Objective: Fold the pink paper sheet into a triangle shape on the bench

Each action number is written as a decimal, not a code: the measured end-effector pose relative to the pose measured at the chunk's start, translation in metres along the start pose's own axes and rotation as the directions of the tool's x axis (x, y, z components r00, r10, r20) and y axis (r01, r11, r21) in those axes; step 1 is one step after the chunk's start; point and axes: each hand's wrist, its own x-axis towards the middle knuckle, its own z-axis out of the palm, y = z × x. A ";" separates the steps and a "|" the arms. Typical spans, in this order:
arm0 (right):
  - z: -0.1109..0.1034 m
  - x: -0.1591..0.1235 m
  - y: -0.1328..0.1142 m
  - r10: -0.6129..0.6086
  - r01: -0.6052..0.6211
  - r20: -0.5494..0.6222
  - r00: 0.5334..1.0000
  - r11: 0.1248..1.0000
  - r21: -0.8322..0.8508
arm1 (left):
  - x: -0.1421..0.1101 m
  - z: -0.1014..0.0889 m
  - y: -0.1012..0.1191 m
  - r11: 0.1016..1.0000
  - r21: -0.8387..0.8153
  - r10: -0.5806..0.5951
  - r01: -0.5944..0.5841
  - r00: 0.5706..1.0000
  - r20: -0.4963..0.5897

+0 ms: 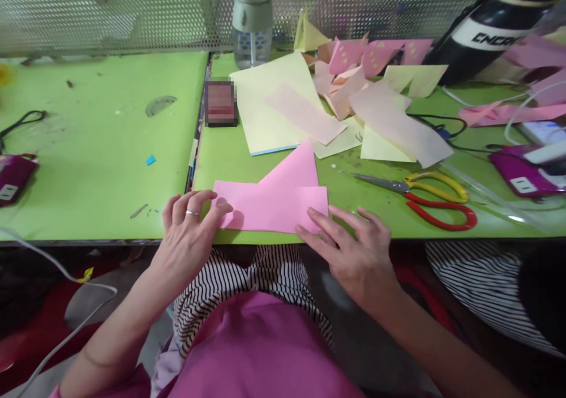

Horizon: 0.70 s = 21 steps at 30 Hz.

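A folded sheet of pink paper [269, 203] lies at the table's front edge, with a pointed flap rising from its upper side. My left hand [188, 227] has the paper's left end between thumb and bent forefinger; a ring is on one finger. At the paper's lower right corner, my right hand [354, 247] rests its thumb and forefinger on the surface, its fingers stretched and apart. Scissors [409, 188] with one yellow and one red handle lie to the right of that hand, blades partly apart.
Behind the pink paper are a pale yellow sheet [269, 106], loose paper pieces [393, 118] and a blurred dark-edged object [220, 103]. A clear bottle [252, 26] and a black bottle [490, 32] stand near the mesh panel [145, 9]. Purple devices with cables lie at both sides.
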 end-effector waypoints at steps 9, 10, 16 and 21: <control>0.008 -0.025 0.006 0.024 -0.032 -0.112 0.993 0.997 -0.071 | -0.003 -0.001 0.006 0.998 0.019 -0.057 0.057 0.998 -0.024; 0.008 -0.025 0.006 0.033 -0.039 -0.110 0.993 0.998 -0.053 | -0.003 0.000 0.017 0.999 0.032 -0.040 0.042 0.997 -0.061; 0.007 -0.022 0.008 -0.047 0.042 -0.136 0.990 0.998 -0.038 | 0.002 0.022 0.107 0.947 0.019 0.322 -0.321 0.946 -0.047; 0.011 -0.021 0.013 -0.098 0.095 -0.152 0.983 0.995 -0.030 | 0.003 0.036 0.106 0.963 0.062 0.262 -0.262 0.965 0.007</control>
